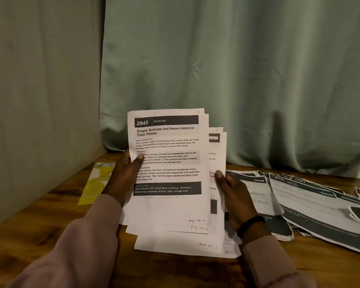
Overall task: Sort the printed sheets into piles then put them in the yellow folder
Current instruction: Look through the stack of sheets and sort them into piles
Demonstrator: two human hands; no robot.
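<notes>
I hold a fanned stack of printed sheets (168, 175) upright above the wooden table (50, 221). The front sheet is headed "2945 BEDROOM". My left hand (126, 175) grips the stack's left edge, thumb on the front page. My right hand (235, 196) grips the sheets at the right edge, thumb on the paper. The lower edges of the stack hang close to the table. The yellow folder (96, 183) lies flat on the table to the left, partly hidden behind my left hand. More printed sheets (312, 202) lie spread loosely on the table to the right.
A green curtain (237, 69) hangs behind the table and a plain wall (40, 90) closes the left side. The loose sheets on the right overlap each other and reach the frame's right edge.
</notes>
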